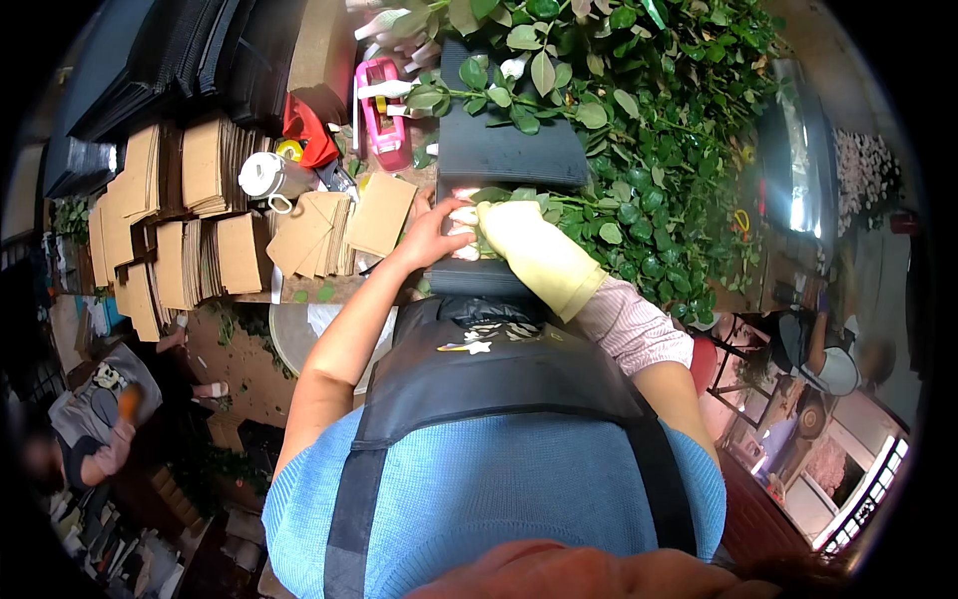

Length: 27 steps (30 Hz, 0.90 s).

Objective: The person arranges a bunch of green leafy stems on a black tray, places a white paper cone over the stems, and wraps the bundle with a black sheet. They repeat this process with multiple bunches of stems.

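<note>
Several pale flower buds, probably roses, lie in a row between two dark corrugated sheet parts. My bare left hand has its fingers and thumb around the bud ends from the left. My right hand, in a pale yellow glove, lies over the stems just right of the buds; its fingertips are partly hidden, so its grip is unclear. Leafy stems run off to the right from under the glove. The dark corrugated sheet rises behind the buds, and its near part lies by my apron.
Stacks of brown cardboard pieces stand left, beside a white-lidded cup and a pink basket. Green leafy stems heap up at right. Black sheets are stacked far left. Other people are at both sides.
</note>
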Tool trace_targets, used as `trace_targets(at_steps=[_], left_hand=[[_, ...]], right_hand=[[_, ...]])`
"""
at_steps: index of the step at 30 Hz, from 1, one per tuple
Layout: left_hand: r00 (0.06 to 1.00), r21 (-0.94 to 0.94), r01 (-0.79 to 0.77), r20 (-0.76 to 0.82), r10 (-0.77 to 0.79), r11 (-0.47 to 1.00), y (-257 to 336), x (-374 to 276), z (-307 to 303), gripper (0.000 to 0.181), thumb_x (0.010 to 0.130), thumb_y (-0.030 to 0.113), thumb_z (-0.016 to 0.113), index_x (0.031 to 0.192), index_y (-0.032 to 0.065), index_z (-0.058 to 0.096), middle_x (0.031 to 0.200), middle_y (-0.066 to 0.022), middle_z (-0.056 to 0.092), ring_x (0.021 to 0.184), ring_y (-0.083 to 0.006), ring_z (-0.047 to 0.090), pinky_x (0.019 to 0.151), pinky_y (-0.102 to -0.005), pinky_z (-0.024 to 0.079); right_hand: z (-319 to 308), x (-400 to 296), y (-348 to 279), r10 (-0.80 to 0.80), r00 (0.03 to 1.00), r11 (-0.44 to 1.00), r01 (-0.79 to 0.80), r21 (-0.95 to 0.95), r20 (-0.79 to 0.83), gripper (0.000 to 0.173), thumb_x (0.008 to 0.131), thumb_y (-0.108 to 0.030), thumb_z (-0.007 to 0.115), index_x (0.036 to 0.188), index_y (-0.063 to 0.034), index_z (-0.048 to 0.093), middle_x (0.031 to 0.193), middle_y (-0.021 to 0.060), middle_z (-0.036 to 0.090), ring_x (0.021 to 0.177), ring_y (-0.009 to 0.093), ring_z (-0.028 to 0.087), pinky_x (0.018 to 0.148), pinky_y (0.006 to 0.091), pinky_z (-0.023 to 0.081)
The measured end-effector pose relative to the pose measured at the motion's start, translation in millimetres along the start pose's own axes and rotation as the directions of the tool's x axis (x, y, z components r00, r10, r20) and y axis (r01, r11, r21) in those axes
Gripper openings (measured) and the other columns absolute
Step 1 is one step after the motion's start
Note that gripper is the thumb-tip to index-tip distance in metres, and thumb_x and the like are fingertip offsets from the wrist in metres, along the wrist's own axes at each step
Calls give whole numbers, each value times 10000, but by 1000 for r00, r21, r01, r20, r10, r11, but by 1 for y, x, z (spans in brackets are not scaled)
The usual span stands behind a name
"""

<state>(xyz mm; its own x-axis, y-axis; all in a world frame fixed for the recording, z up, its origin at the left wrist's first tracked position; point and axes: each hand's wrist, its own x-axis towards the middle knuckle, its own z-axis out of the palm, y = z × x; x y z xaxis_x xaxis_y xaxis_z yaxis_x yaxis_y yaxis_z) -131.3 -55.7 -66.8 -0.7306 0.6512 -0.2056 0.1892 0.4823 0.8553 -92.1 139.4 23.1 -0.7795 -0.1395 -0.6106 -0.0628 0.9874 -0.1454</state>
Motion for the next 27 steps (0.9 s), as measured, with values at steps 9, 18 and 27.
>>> trace_targets(at_steps=[9, 18, 27], left_hand=[[979, -163, 13, -198, -45, 987, 5, 5, 11, 398, 799, 330, 867, 1111, 109, 756, 1438, -282, 396, 1427, -439, 364, 1189, -464, 318], [980, -147, 58, -179, -85, 987, 4, 5, 10, 597, 788, 341, 863, 1236, 50, 598, 1441, -291, 417, 1373, -439, 405, 1157, -427, 348], [953, -239, 279, -50, -298, 930, -4, 36, 12, 713, 770, 412, 854, 1330, 37, 626, 1461, -324, 397, 1396, -439, 371, 1185, -444, 325]], right_hand=[[-4, -36, 8, 145, 983, 989, -139, 55, -117, 506, 1010, -334, 486, 1422, -40, 503, 978, 178, 742, 861, 359, 735, 749, 527, 573], [-58, -25, 13, 139, 974, 766, -222, 603, 182, 314, 1037, -317, 463, 1024, -86, 675, 832, 99, 722, 718, 276, 723, 665, 400, 575], [12, -6, 18, 20, 930, 998, -44, -55, -367, 249, 1000, -267, 485, 1031, -104, 670, 854, 99, 721, 751, 278, 728, 690, 417, 576]])
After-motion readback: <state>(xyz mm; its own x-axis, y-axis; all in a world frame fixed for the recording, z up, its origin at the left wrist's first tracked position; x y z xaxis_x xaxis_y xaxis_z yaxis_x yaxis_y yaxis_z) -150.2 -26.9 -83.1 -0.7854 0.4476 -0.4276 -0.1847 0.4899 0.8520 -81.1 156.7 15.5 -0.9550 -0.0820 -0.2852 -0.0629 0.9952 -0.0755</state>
